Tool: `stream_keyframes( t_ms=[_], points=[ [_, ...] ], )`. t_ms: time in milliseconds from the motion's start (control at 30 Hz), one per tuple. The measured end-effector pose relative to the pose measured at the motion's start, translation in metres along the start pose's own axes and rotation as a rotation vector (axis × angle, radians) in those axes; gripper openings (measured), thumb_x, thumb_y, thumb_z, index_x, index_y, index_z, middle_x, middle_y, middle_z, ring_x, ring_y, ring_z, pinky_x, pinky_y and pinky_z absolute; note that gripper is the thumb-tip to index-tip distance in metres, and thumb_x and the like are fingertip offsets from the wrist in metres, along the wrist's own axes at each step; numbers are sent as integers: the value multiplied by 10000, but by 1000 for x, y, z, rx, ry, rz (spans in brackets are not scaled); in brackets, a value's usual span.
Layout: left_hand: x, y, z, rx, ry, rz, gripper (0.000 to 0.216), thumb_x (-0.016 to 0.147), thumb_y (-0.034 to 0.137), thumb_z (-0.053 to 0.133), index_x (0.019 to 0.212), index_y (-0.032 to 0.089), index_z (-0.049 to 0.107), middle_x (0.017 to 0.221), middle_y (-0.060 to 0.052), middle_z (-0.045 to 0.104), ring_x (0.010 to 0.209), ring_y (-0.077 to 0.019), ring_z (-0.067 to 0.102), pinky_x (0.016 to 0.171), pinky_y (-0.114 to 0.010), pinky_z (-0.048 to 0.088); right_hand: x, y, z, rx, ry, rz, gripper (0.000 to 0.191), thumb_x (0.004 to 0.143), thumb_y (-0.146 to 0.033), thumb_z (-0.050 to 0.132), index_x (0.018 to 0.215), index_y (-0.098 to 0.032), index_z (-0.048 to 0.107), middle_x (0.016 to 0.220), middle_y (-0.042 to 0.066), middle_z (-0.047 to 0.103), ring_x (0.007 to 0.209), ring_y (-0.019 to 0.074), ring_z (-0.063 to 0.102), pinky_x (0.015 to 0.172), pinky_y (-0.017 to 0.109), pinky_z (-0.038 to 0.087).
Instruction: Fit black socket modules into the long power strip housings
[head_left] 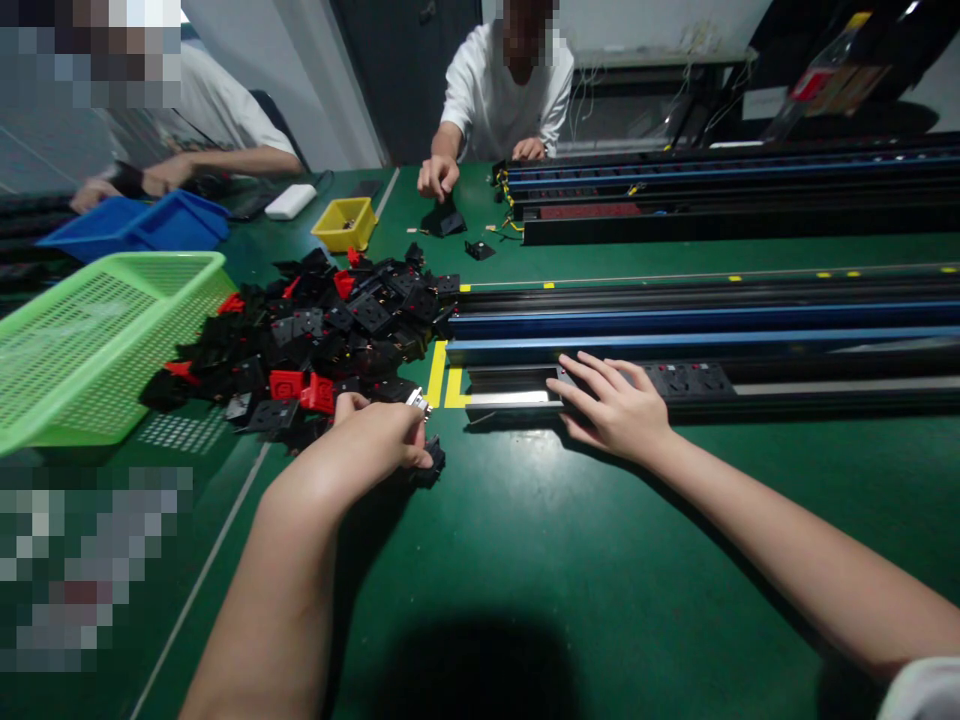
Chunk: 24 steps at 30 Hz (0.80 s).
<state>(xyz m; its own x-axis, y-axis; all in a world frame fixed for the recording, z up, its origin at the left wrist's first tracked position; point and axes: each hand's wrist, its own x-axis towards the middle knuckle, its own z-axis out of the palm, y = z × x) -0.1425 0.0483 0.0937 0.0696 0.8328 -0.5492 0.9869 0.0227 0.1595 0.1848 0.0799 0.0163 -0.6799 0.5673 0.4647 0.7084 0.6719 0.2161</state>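
My left hand point(379, 435) is closed at the right edge of a heap of black and red socket modules point(367, 315). Its thumb presses on a black socket module point(430, 466), and a shiny metal-and-white part point(418, 402) shows by its fingertips. Fingers spread, my right hand point(615, 405) lies flat over a long black channel rail point(825, 405). Beside that hand, black socket modules point(690, 380) sit in the rail in a row; whatever lies under the palm is hidden.
A green perforated basket point(112, 340), blue bins point(142, 222) and a yellow bin point(346, 224) stand left. Blue and black rails point(675, 345) run to the right, with yellow tape point(436, 375) at their ends. Across the green table, a person's hand point(439, 177) is over black parts; another person works at left.
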Motion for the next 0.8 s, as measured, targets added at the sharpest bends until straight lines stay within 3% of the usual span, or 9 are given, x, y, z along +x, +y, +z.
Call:
stream_keyframes(
  t_ms=[300,533,700,800],
  points=[
    [2,3,7,-14,46,13,223,665,425,741,710,225,655,679,-9,694,849,-289,606,937,-485,231,0,0,1,4,-4,3,457,938,-413,571,1376,-283,576,1503,66,500,1342,270,508,1082,422,321],
    [6,1,14,-25,69,48,256,668,464,739,736,224,682,687,-39,699,1023,-359,556,913,-456,247,-1,0,1,11,-12,9,471,930,-405,584,1385,-288,568,1506,69,496,1345,275,505,1086,427,318],
    [2,9,11,5,55,98,201,697,423,713,714,226,677,654,-13,683,874,-275,595,938,-465,236,0,0,-1,28,-14,1,499,912,-381,606,1399,-282,557,1507,76,494,1342,283,507,1078,431,332],
    [2,12,12,28,83,89,204,696,429,713,703,228,681,629,-21,665,886,-279,591,946,-469,239,1,0,-1,46,-10,3,523,896,-359,623,1408,-278,551,1504,83,497,1326,298,519,1076,444,333]
  ],
)
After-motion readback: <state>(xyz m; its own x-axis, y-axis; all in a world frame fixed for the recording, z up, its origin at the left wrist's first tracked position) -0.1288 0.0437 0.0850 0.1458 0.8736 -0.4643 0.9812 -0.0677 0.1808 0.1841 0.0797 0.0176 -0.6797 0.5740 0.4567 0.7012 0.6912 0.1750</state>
